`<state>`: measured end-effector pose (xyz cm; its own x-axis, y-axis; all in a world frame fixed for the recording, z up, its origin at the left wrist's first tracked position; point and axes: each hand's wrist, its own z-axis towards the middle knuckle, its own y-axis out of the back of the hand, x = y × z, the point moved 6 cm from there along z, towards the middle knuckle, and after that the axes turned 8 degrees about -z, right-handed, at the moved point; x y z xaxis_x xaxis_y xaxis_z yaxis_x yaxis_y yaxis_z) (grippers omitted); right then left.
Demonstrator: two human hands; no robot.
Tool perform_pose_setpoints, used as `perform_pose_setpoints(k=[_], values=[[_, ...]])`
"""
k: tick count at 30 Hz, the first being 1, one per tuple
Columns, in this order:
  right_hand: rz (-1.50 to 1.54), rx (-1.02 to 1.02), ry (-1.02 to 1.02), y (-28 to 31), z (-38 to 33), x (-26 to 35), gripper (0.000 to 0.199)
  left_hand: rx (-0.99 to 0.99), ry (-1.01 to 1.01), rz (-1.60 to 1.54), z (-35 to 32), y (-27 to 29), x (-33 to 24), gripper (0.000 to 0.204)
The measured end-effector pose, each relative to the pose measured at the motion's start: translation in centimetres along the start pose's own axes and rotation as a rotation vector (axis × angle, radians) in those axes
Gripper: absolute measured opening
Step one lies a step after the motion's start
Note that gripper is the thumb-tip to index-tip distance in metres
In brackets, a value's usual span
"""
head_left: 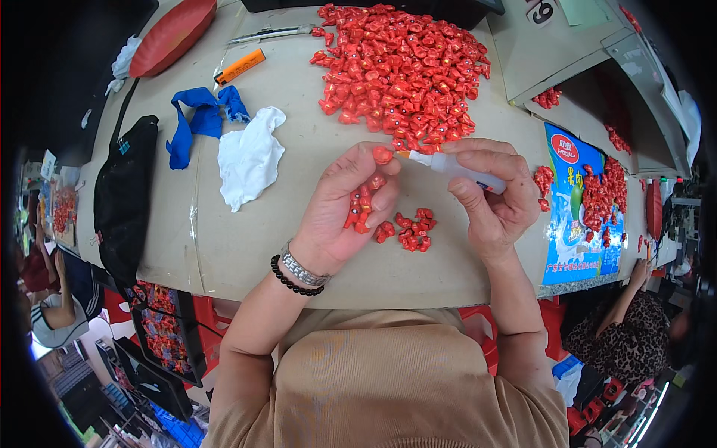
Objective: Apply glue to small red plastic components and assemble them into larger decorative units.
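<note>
- Nearest the camera, the person's beige top [388,381] filled the lower middle, both bare forearms rising from it to the table [246,246].
- The left wrist wore a metal watch band [302,269] and a string of black beads [287,280] just beside it.
- The left hand [347,205] was curled, palm up. Its thumb and forefinger pinched one small red piece [382,154] at the fingertips, and several more red pieces [362,209] lay cupped in the palm.
- The right hand [493,198] was closed around a small white glue bottle [455,169], whose orange tip pointed left and met the pinched red piece.
- On the table just under and between the hands lay a small cluster of red pieces [411,230].
- To the right, a blue printed sheet [579,216] lay at the table edge with more red pieces on it.
- To the left, a black bag [123,198] hung over the table's rim.
- Farther left of the hands lay a crumpled white cloth [250,157], and a blue cloth [198,119] sat just beyond it, touching.
- Farther still, a big heap of red pieces [399,71] spread across the far middle of the table.
- At the far left lay an orange lighter [240,66], a pair of scissors [272,33] and a red oval dish [173,33].
- Another person in a spotted top [624,332] sat low at the right edge.
</note>
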<state>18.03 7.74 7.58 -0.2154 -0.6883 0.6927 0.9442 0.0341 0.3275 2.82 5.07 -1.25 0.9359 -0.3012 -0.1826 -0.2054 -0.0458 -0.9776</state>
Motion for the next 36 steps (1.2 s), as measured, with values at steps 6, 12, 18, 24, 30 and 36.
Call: perform_pose_setpoints(k=[6,12,18,24,30,36], values=[[0.038,-0.034,-0.006,0.31,0.03,0.05,0.018,-0.010,-0.021,0.016,0.05,-0.17,-0.23,0.021],[0.017,-0.023,0.000,0.22,0.08,0.00,0.019,0.003,-0.039,0.025,0.09,-0.07,-0.37,0.021],[-0.011,-0.009,0.016,0.18,0.11,0.04,0.018,-0.003,-0.047,0.025,0.08,-0.23,-0.42,0.020],[-0.017,-0.007,0.010,0.17,0.02,0.15,0.018,0.009,-0.073,0.028,0.10,-0.10,-0.54,0.019],[-0.018,0.017,0.027,0.25,-0.06,-0.16,0.023,0.009,-0.111,0.045,-0.01,-0.08,-0.82,0.019],[0.076,-0.019,-0.030,0.25,-0.15,-0.10,0.017,0.008,-0.129,0.056,-0.01,-0.21,-0.97,0.020]])
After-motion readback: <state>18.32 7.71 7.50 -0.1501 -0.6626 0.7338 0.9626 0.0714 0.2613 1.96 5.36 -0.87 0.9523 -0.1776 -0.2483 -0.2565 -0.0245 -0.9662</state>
